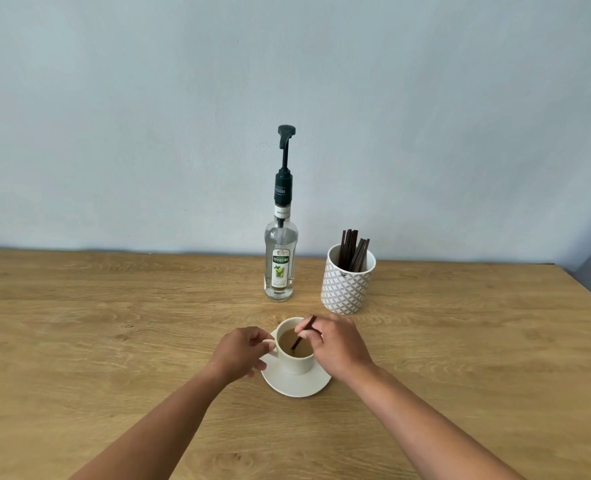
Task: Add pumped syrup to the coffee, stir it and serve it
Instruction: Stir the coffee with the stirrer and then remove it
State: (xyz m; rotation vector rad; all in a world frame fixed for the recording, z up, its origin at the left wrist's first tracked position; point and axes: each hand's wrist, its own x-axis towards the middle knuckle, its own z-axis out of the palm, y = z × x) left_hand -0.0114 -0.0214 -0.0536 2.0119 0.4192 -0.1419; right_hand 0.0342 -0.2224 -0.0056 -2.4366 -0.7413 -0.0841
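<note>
My right grip [335, 344] is pinched on a thin dark brown stir stick [305, 331]. The fingertips are closed near its upper end, so the lower end slants down into the milky brown coffee [287, 338]. My left grip [242, 351] is curled round the handle of the white ceramic cup [297, 363], bracing it so that stirring does not slide or tip it on its round white saucer [297, 388]. Cup and saucer sit on the light wooden surface [114, 323] close in front of me, where both wrists can work low.

Beyond the cup stands the clear glass syrup bottle [281, 268], its black pump [286, 133] raised and untouched. I judge the syrup is already in and this is the stirring step, with serving yet to come. Just right of the bottle, a white cylindrical holder with a grey pattern [346, 289] holds spare sticks [351, 249] upright, within easy reach.
</note>
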